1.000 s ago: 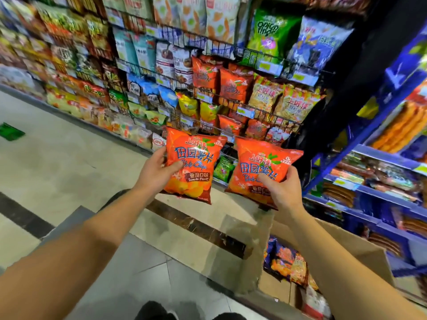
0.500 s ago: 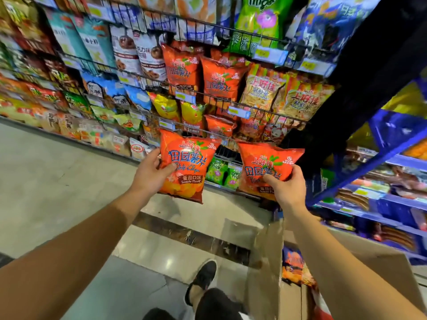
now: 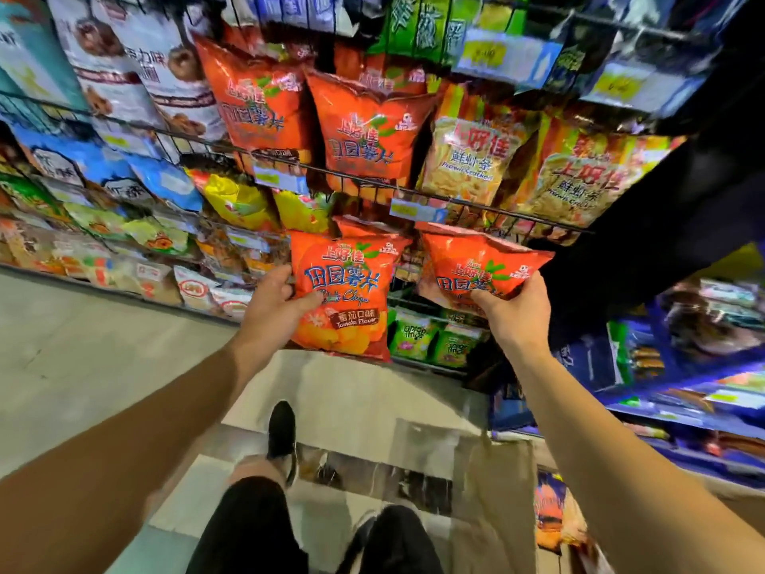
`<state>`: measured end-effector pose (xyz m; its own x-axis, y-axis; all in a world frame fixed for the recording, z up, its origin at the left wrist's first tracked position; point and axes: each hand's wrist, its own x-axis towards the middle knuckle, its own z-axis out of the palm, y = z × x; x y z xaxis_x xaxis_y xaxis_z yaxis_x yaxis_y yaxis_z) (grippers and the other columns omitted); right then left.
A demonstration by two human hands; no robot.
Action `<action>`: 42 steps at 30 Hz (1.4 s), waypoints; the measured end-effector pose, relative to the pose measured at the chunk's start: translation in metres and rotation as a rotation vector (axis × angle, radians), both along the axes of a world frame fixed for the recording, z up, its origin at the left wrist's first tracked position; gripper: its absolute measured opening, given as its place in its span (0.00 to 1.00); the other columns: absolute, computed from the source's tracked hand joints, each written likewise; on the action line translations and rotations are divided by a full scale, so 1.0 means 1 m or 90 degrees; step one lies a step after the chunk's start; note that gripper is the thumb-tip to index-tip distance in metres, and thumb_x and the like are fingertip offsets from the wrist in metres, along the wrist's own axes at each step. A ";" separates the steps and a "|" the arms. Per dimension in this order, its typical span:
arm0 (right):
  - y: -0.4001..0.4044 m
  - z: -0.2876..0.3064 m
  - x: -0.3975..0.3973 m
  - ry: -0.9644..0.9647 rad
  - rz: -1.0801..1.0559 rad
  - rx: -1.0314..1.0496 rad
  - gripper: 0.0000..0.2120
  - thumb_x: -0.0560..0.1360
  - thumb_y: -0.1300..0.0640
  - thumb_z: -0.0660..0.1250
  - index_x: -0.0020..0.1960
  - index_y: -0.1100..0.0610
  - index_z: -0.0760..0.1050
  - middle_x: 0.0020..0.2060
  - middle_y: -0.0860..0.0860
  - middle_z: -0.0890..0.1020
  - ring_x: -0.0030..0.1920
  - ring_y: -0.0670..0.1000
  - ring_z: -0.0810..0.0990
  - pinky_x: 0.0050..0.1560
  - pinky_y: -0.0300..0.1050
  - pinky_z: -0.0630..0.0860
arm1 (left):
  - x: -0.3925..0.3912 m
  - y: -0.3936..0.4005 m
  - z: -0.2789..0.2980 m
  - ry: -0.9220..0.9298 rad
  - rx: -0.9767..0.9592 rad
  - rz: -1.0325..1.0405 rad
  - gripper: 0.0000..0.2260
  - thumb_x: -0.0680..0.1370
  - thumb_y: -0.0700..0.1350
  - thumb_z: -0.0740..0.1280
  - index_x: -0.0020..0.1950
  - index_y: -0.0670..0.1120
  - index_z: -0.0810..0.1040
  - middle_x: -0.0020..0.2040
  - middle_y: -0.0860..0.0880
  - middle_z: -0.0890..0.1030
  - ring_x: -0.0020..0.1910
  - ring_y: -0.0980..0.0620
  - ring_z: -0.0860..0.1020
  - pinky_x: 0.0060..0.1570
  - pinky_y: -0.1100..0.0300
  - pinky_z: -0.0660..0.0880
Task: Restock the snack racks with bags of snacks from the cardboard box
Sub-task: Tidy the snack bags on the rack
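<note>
Fingers [image 3: 308, 299] of the left hand [image 3: 265, 308] and right hand [image 3: 517, 312] are clenched on two orange foil tomato-chip bags [image 3: 339, 292], held just below the black wire snack rack [image 3: 414, 192], whose front rail could snag them.

Pale tiled floor [image 3: 103, 358] beside blue shelving [image 3: 683, 408].

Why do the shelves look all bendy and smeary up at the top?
In the head view the wide lens curves the rack wires; motion blur smears the yellow price tags and the blue shelves; the orange chip bag in the left hand stays readable, while shiny glare whitens the prawn cracker bags.
</note>
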<state>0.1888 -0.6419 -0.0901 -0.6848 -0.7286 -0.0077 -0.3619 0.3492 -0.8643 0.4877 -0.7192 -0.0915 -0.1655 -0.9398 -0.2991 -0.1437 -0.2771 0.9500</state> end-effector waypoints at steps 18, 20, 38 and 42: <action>-0.119 -0.186 -0.037 0.122 -0.025 -0.261 0.22 0.71 0.65 0.76 0.59 0.53 0.70 0.53 0.50 0.79 0.51 0.48 0.78 0.50 0.34 0.72 | -0.037 -0.141 -0.195 0.130 -0.282 -0.029 0.16 0.74 0.35 0.71 0.58 0.50 0.77 0.53 0.49 0.85 0.55 0.47 0.83 0.60 0.44 0.77; -0.129 -0.192 -0.045 0.110 -0.028 -0.252 0.22 0.72 0.63 0.76 0.60 0.55 0.69 0.55 0.51 0.79 0.56 0.50 0.78 0.56 0.43 0.73 | -0.043 -0.144 -0.203 0.146 -0.309 -0.009 0.15 0.75 0.35 0.71 0.57 0.51 0.77 0.50 0.54 0.86 0.53 0.53 0.83 0.60 0.48 0.78; -0.166 -0.188 -0.056 0.228 0.008 0.131 0.20 0.77 0.43 0.71 0.43 0.58 0.69 0.35 0.52 0.73 0.33 0.54 0.73 0.32 0.47 0.69 | -0.062 -0.145 -0.209 0.123 -0.348 0.014 0.15 0.79 0.35 0.68 0.61 0.51 0.75 0.54 0.53 0.84 0.53 0.55 0.83 0.55 0.51 0.80; -0.157 -0.192 -0.046 0.393 -0.106 -0.001 0.39 0.70 0.47 0.78 0.72 0.58 0.61 0.63 0.58 0.71 0.59 0.62 0.75 0.53 0.56 0.76 | -0.065 -0.144 -0.201 0.124 -0.377 0.039 0.17 0.79 0.36 0.69 0.66 0.48 0.73 0.57 0.51 0.83 0.55 0.54 0.83 0.56 0.52 0.79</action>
